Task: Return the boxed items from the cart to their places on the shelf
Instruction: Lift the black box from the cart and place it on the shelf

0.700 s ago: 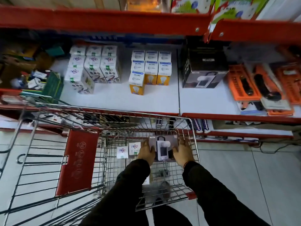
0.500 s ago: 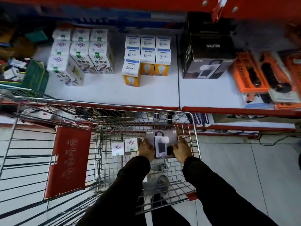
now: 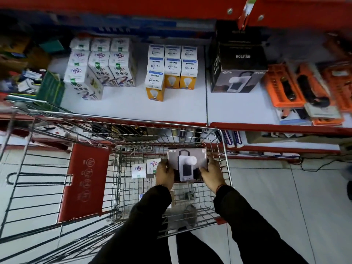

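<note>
Left hand [image 3: 165, 174] and right hand [image 3: 213, 173] clamp the dark grey lantern-print cardboard box [image 3: 187, 163] by its sides, low inside the wire shopping cart [image 3: 222, 147]. Risk: box snags the cart's front rim on lift (tight clearance) and slips from the side-only grip.

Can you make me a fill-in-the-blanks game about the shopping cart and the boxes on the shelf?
1. Both hands, the left hand and the right hand, grip one grey lantern box inside the wire ____.
2. Two small white boxes sit to the ____ of that box.
3. The matching big black box stands on the white ____.
4. The white-and-yellow boxes show a picture of a light ____.

Missing words: cart; left; shelf; bulb
</note>
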Motion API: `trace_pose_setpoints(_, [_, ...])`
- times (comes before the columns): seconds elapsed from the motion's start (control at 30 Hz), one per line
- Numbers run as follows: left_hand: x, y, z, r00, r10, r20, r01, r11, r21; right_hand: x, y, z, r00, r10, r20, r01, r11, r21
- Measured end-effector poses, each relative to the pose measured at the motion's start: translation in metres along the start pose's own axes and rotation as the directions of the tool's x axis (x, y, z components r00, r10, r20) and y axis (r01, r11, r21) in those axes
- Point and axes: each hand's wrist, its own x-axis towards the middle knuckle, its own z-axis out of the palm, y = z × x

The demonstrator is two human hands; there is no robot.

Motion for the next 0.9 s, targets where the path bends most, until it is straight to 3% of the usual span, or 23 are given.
trace_pose_setpoints(0.17, [-0.038, 0.022, -0.026, 0.991, 0.093, -0.094, -0.098, 0.994, -0.048, -0.039, -0.02, -0.022, 0.997, -0.053, -0.063, 0.058, 0.994, 0.09])
trace_pose_setpoints(0.3, [-0.061, 0.048, -0.04, 0.977, 0.16, -0.14, -0.172, 0.982, -0.075, -0.062, -0.036, -0.04, 0.977, -0.09, -0.193, 0.127, 0.973, 0.191])
trace_pose_setpoints(0.5, [-0.089, 0.094, -0.05, 0.932, 0.251, -0.263, -0.284, 0.954, -0.097, -0.087, -0.061, -0.072, 0.896, -0.104, -0.431, 0.298, 0.861, 0.412])
trace_pose_setpoints(0.73, [-0.101, 0.15, -0.032, 0.896, 0.347, -0.279, -0.395, 0.908, -0.141, -0.083, -0.072, -0.118, 0.807, -0.106, -0.581, 0.38, 0.846, 0.373])
trace_pose_setpoints(0.9, [-0.094, 0.19, -0.003, 0.878, 0.43, -0.212, -0.462, 0.877, -0.131, -0.066, -0.072, -0.159, 0.766, -0.072, -0.639, 0.392, 0.84, 0.376])
